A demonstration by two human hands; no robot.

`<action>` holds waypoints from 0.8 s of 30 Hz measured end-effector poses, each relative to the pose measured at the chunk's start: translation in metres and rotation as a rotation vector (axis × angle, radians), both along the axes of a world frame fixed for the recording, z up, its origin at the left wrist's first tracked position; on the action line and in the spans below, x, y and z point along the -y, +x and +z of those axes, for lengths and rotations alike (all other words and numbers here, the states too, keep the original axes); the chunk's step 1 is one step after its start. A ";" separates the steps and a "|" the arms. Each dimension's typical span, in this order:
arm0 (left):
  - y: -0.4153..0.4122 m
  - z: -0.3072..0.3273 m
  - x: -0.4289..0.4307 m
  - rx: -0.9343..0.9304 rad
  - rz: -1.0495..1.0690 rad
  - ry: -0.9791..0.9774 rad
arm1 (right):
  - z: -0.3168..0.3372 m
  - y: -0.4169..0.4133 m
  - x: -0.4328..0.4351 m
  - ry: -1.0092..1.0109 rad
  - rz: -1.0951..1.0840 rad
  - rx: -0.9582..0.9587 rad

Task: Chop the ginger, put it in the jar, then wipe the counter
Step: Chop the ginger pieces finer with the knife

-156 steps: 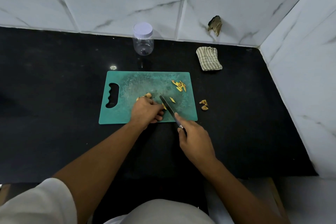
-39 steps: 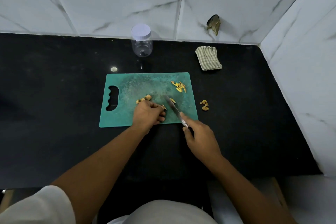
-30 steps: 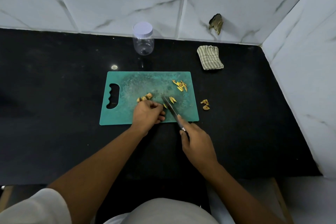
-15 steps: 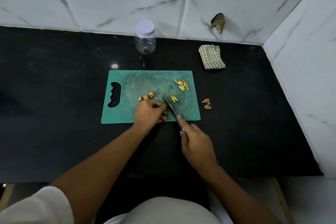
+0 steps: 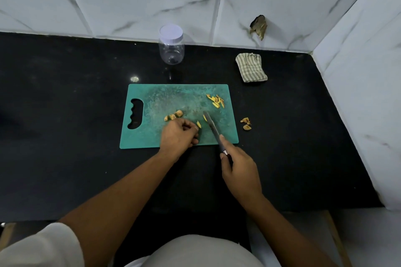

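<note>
While curled on the cutting board [image 5: 152, 136], left fingers [image 5: 191, 130] just beside a ginger slice [image 5: 198, 124]; right-hand fingers [image 5: 225, 154] around the knife [image 5: 211, 127].

The knife [image 5: 211, 127] handle is hidden inside the right hand [image 5: 239, 172]. The left hand [image 5: 176, 135] curls its fingertips underneath, concealing any ginger held.

No readable text, labels or numbers anywhere in view.
</note>
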State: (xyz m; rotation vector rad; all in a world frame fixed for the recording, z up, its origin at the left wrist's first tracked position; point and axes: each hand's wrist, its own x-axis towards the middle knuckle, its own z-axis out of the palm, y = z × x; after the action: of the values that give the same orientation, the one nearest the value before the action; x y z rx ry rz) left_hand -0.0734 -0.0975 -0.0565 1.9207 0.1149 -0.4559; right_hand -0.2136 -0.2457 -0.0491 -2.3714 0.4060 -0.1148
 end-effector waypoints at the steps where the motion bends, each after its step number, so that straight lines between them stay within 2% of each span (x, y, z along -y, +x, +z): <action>1: 0.001 0.000 0.000 0.030 -0.021 0.037 | 0.002 0.001 0.002 0.015 -0.001 0.000; 9: 0.000 -0.006 0.001 0.249 -0.138 0.233 | 0.006 0.009 0.006 -0.083 0.003 0.032; 15: -0.001 -0.008 0.000 0.251 -0.138 0.243 | 0.005 0.019 0.017 -0.203 0.035 -0.113; 24: 0.000 -0.005 0.002 0.247 -0.157 0.253 | 0.007 0.021 0.022 -0.200 0.038 -0.140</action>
State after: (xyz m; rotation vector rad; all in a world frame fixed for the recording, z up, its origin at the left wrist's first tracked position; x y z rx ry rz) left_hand -0.0735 -0.0993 -0.0612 2.2294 -0.1468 -0.3153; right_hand -0.1925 -0.2678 -0.0419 -2.5923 0.4325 0.0301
